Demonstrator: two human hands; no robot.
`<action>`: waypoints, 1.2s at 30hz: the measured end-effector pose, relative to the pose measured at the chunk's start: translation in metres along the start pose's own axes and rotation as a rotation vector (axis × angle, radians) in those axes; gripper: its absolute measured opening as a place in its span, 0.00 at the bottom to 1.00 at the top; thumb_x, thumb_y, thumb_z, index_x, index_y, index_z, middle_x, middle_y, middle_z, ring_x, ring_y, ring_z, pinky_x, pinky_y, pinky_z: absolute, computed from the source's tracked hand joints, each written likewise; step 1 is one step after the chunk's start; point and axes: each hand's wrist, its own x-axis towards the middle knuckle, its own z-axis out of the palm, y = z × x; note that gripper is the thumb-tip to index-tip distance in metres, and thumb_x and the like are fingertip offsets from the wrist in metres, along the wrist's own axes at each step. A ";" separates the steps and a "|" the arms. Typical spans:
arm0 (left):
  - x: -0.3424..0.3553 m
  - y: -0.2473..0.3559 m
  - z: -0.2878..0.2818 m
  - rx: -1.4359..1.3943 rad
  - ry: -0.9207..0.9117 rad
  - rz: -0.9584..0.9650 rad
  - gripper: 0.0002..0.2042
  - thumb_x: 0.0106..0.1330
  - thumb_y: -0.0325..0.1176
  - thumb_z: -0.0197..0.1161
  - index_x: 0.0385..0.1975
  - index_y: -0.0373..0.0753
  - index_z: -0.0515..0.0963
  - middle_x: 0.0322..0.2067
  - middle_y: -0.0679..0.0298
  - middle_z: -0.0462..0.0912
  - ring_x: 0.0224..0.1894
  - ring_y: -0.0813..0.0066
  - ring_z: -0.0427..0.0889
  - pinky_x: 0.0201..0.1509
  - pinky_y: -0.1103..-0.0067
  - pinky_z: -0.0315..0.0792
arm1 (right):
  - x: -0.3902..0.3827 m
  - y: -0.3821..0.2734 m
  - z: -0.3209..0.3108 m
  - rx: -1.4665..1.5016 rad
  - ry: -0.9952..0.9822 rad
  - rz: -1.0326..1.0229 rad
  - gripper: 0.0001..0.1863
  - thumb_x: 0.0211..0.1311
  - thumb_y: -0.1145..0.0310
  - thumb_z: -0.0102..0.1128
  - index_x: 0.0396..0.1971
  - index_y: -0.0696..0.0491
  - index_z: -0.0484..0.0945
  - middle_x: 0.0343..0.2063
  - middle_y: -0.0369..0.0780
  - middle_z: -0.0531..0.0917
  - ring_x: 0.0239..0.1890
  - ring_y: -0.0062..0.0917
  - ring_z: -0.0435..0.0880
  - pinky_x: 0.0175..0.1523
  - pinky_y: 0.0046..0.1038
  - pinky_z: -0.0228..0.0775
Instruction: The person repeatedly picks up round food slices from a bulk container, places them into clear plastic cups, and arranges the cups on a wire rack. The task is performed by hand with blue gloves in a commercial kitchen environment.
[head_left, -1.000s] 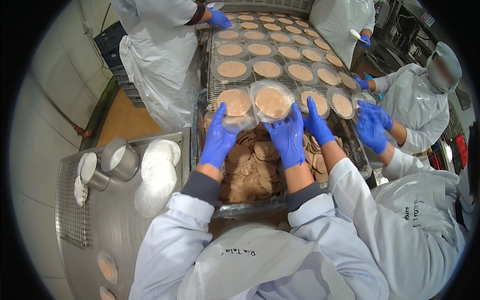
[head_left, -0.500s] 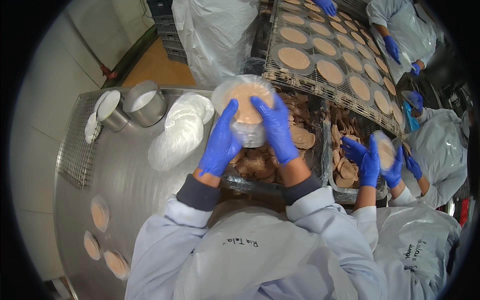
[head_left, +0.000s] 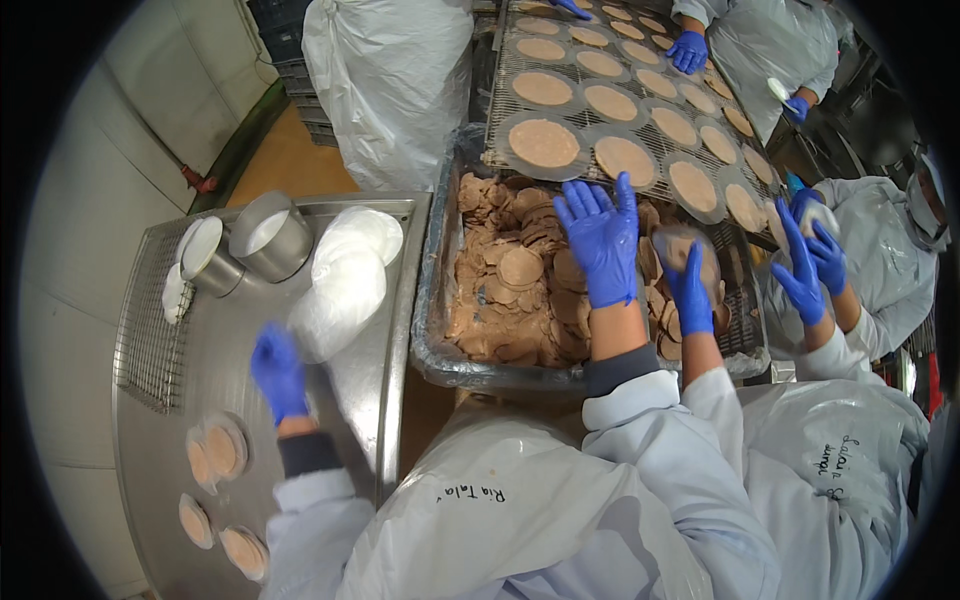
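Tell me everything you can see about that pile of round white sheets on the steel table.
The round white sheets look thin, perhaps paper or film. They lie overlapping in a loose, fanned pile on the steel table, just right of the metal containers. The blurred left hand is close to the pile's near end; contact is unclear.

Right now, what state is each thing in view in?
Left hand: motion-blurred above steel table, grip unclear
Right hand: open, holding nothing visible
Bin: uncovered, holding brown rounds
Wire rack: bearing pale rounds in rows
Metal canisters: white at their mouths
White sheets: overlapping, fanned out
Table rounds: lying flat, some stacked
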 end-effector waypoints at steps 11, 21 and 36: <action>-0.032 0.223 0.221 -1.381 -0.856 -0.337 0.17 0.59 0.31 0.57 0.46 0.33 0.67 0.40 0.59 0.75 0.41 0.70 0.75 0.45 0.76 0.72 | 0.006 -0.017 -0.020 -1.238 -0.076 -0.212 0.17 0.55 0.77 0.50 0.45 0.67 0.64 0.46 0.51 0.69 0.50 0.33 0.69 0.55 0.30 0.65; -0.023 0.139 0.142 -0.729 -0.631 0.066 0.18 0.57 0.32 0.60 0.45 0.33 0.69 0.33 0.64 0.76 0.31 0.83 0.73 0.35 0.86 0.69 | -0.064 0.057 -0.015 0.118 -0.191 0.461 0.26 0.62 0.57 0.41 0.56 0.57 0.57 0.55 0.48 0.63 0.55 0.39 0.65 0.56 0.41 0.62; 0.044 0.034 0.106 -0.851 -0.356 -0.085 0.11 0.58 0.27 0.46 0.37 0.34 0.73 0.34 0.59 0.76 0.37 0.72 0.75 0.44 0.79 0.68 | -0.014 -0.004 -0.038 -0.134 0.014 0.017 0.24 0.55 0.70 0.55 0.52 0.57 0.61 0.48 0.44 0.70 0.49 0.34 0.71 0.51 0.38 0.68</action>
